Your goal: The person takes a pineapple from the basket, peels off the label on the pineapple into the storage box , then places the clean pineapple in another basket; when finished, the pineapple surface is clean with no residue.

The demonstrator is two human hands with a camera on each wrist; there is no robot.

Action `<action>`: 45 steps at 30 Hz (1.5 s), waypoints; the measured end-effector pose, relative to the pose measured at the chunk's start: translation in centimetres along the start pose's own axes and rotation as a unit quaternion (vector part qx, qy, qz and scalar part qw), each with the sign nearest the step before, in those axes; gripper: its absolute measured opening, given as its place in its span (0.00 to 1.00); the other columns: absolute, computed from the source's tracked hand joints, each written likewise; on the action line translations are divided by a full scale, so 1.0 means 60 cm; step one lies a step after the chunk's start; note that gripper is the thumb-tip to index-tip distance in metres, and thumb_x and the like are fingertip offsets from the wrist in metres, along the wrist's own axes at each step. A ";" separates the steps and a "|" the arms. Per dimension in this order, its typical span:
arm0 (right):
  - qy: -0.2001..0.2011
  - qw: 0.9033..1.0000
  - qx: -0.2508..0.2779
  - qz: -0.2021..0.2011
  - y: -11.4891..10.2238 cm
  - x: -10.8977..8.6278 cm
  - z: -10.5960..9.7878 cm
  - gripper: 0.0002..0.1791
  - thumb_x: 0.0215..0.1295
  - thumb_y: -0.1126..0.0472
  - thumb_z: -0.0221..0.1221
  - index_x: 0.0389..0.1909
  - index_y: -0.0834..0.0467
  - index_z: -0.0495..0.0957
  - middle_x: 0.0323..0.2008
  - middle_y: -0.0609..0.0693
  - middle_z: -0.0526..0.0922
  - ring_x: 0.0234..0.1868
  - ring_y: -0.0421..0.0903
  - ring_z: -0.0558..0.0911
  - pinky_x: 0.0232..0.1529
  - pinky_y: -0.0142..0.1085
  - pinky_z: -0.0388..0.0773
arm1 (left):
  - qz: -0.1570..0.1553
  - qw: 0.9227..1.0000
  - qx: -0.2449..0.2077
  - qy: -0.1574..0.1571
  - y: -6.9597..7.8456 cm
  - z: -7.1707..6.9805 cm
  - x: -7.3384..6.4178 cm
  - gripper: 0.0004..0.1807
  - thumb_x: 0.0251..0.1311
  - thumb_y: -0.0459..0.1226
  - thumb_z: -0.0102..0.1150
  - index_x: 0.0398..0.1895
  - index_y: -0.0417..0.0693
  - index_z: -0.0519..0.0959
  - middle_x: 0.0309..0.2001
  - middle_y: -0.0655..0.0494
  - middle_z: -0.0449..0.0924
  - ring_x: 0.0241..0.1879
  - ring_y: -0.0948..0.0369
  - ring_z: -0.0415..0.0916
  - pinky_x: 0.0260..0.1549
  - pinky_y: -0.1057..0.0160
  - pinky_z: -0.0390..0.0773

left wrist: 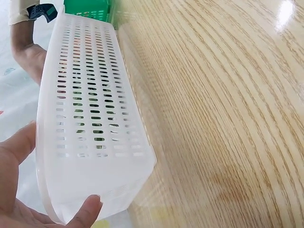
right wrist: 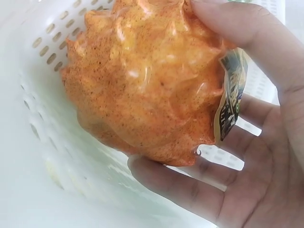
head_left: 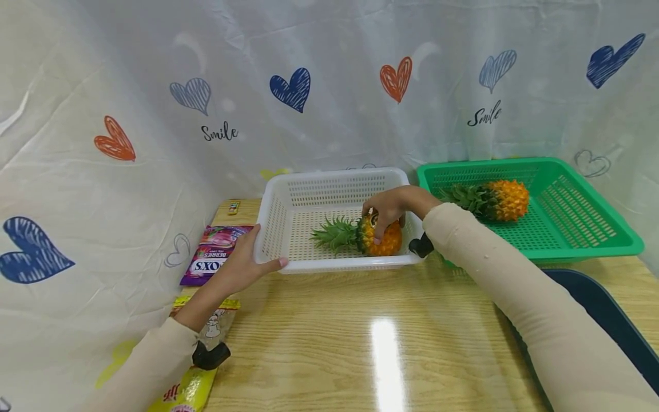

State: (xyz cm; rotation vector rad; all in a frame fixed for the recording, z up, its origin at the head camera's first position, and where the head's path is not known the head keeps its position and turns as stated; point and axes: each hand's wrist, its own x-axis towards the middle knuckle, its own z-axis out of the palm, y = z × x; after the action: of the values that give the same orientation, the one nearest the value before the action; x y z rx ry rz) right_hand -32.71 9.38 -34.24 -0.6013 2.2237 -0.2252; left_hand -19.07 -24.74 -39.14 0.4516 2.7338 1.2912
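Note:
A small orange toy-like pineapple with a green leafy crown lies in the white plastic basket, its crown toward the left. My right hand reaches in from above and grips the pineapple's body, thumb on one side and fingers on the other, as the right wrist view shows. A dark printed label is stuck on its skin beside my palm. My left hand holds the basket's left front corner, the thumb over the front rim and the fingers along the left side.
To the right, a green basket holds another pineapple. A dark tray lies under my right forearm. At left are a purple candy bag, a yellow packet and a tiny yellow wrapper. A printed curtain hangs behind.

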 end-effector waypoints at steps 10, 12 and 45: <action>-0.011 1.000 0.014 0.005 -0.002 0.001 0.000 0.53 0.57 0.46 0.73 0.78 0.53 0.54 0.77 0.60 0.56 0.72 0.60 0.67 0.48 0.50 0.84 | -0.024 1.000 0.013 -0.003 0.000 -0.003 -0.004 0.54 0.58 0.47 0.72 0.78 0.38 0.50 0.63 0.32 0.65 0.58 0.40 0.76 0.52 0.42 0.79; -0.018 1.000 0.016 0.008 -0.003 0.002 0.000 0.54 0.57 0.45 0.72 0.79 0.52 0.53 0.78 0.60 0.53 0.73 0.60 0.65 0.50 0.52 0.83 | -0.031 0.999 0.019 -0.003 0.000 -0.004 -0.005 0.55 0.58 0.48 0.71 0.79 0.38 0.48 0.64 0.32 0.64 0.58 0.41 0.76 0.52 0.42 0.79; 0.022 0.999 -0.016 0.027 -0.024 0.005 0.008 0.57 0.53 0.40 0.72 0.79 0.50 0.52 0.78 0.58 0.53 0.70 0.59 0.68 0.48 0.54 0.83 | 0.010 1.000 0.000 -0.013 -0.006 -0.003 0.000 0.51 0.59 0.45 0.71 0.78 0.41 0.52 0.63 0.32 0.70 0.58 0.40 0.77 0.52 0.41 0.80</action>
State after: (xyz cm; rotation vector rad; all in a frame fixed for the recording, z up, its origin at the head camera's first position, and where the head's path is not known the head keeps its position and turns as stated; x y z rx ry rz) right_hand -32.05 8.00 -34.27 -0.5561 2.2858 -0.1774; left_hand -19.20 -25.09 -39.29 0.4921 2.7145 1.2809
